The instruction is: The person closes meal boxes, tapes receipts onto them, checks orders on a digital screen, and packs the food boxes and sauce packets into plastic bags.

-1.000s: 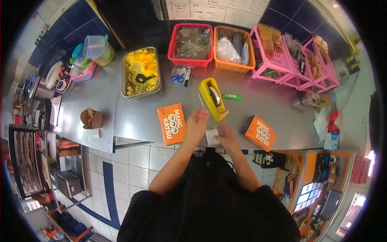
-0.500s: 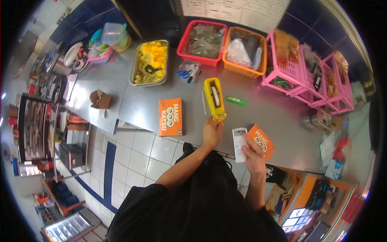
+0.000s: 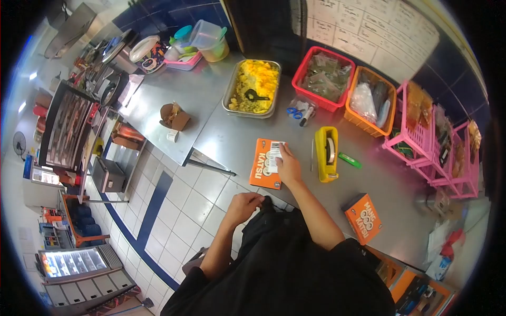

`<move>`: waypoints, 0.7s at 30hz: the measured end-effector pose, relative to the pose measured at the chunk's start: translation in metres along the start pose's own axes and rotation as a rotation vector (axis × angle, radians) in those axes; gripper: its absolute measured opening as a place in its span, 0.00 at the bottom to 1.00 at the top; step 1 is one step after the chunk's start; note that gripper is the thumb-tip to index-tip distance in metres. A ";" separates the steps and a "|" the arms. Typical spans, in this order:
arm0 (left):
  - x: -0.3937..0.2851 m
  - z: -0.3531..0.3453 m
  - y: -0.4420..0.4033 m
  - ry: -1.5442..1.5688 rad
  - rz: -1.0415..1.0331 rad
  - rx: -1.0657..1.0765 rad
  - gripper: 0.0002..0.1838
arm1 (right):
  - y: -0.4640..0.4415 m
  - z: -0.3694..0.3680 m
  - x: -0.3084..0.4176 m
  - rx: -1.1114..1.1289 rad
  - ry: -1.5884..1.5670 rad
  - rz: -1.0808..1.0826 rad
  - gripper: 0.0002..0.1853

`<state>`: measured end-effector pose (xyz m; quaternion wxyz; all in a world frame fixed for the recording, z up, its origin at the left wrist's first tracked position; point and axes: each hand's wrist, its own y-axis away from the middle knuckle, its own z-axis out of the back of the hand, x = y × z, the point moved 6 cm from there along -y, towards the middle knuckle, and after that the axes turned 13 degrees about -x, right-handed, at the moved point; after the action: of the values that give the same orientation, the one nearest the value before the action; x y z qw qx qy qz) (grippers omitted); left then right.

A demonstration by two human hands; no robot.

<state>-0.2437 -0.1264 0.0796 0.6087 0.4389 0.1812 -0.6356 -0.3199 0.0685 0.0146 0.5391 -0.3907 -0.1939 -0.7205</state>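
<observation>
My right hand (image 3: 287, 162) holds a white printed slip (image 3: 273, 158) flat against the top of an orange box (image 3: 261, 171) lettered "KATSU", at the table's front edge. My left hand (image 3: 245, 205) is just in front of that edge, fingers pinched together; whatever they hold is too small to make out. To the right of my right hand stands a yellow tape dispenser (image 3: 328, 158), with a green cutter (image 3: 350, 160) beside it. A second orange box (image 3: 363, 218) lies farther right, near the front edge.
Behind are a metal tray of yellow food (image 3: 227, 108), scissors (image 3: 295, 112), a red basket (image 3: 333, 105), an orange basket (image 3: 369, 126) and pink racks (image 3: 419, 158). A brown carton (image 3: 179, 121) sits on the left table (image 3: 142, 113).
The view has turned left. My right hand has carried the slip from beside the right box onto the left box. My left hand has left the tape dispenser and moved to the front edge.
</observation>
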 end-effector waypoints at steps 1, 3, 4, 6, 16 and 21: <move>0.005 0.005 -0.006 0.013 0.009 -0.003 0.16 | 0.003 0.002 0.001 0.097 0.128 -0.106 0.33; 0.016 0.008 -0.024 -0.029 -0.008 -0.018 0.15 | 0.007 -0.002 -0.001 0.146 0.215 -0.118 0.35; 0.015 0.007 -0.036 -0.009 -0.101 -0.092 0.14 | 0.004 -0.003 -0.002 0.165 0.282 -0.127 0.36; -0.001 0.006 -0.064 -0.012 -0.157 -0.079 0.14 | 0.002 0.001 0.001 0.188 0.314 -0.176 0.38; -0.024 -0.038 -0.219 -0.115 -0.306 0.007 0.27 | 0.008 0.006 -0.011 0.172 0.263 -0.331 0.41; -0.027 0.003 -0.187 -0.621 -0.240 -0.172 0.39 | 0.013 0.014 -0.005 0.189 0.227 -0.398 0.42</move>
<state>-0.4227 -0.0758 0.0450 0.5903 0.1471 0.0905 -0.7885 -0.3022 0.0770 0.0175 0.4389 -0.2091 -0.2716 -0.8306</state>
